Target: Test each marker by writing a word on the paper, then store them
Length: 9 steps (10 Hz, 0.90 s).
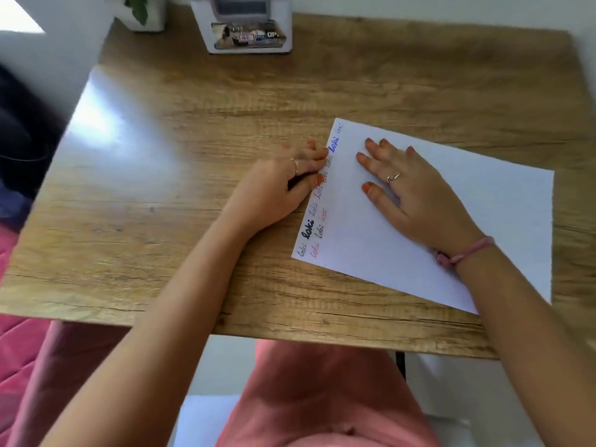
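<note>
A: Two hands are seen in the head view, both on the wooden table [180, 130]. Where's the paper [451, 240] placed?

B: It's laid at an angle on the table's right half, w/ one word repeated in black, blue and red ink along its left edge.

A: And the right hand [416, 195]?

B: It's laid flat on the sheet, fingers straight and spread, nothing gripped. A ring is worn on one finger, a pink cord at the wrist.

A: The left hand [280, 185]?

B: It's rested on the table at the sheet's left edge, fingers curled, tips touching the paper's edge. Something dark is glimpsed under the fingers; whether a marker is held can't be told.

A: Anything at the back?

B: A white organiser [248, 30] w/ a clear drawer is stood at the far edge, a white plant pot [145, 14] to its left.
</note>
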Each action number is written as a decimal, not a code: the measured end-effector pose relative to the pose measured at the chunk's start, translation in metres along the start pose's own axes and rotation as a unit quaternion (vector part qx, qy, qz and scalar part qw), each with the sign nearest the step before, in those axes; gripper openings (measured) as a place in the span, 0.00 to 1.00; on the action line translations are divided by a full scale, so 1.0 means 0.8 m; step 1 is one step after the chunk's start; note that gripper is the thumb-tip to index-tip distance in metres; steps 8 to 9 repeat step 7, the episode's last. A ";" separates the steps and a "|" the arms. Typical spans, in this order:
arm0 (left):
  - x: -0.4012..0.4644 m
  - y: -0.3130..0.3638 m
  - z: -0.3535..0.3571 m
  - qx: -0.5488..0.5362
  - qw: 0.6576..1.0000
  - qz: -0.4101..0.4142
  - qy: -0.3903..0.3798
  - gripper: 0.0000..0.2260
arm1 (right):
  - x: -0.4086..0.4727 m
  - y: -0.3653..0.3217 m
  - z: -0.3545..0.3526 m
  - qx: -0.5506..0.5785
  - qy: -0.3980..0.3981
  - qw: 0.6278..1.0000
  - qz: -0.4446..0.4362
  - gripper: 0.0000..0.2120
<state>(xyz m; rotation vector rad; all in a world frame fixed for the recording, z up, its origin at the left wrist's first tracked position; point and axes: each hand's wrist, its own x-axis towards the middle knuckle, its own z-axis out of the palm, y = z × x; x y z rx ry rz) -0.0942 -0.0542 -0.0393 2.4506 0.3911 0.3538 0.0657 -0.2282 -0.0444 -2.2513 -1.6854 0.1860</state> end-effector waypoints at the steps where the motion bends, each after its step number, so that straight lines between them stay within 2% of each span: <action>1: 0.001 0.007 -0.003 -0.025 0.999 -0.020 -0.012 0.13 | -0.001 -0.003 -0.007 -0.004 -0.004 1.000 0.011 0.24; 3: 0.002 0.007 -0.008 -0.081 0.996 -0.047 -0.008 0.10 | -0.001 -0.010 -0.018 -0.009 -0.033 0.999 0.020 0.24; 5: 0.006 0.015 -0.015 -0.103 0.992 -0.077 -0.012 0.11 | -0.001 -0.013 -0.021 -0.007 -0.048 0.998 0.028 0.24; 7: 0.028 0.023 -0.035 -0.068 0.991 -0.110 0.020 0.15 | 0.018 -0.017 -0.033 -0.011 0.023 0.999 0.048 0.25; 9: 0.028 0.023 -0.035 -0.068 0.991 -0.110 0.020 0.15 | 0.018 -0.017 -0.033 -0.011 0.023 0.999 0.048 0.25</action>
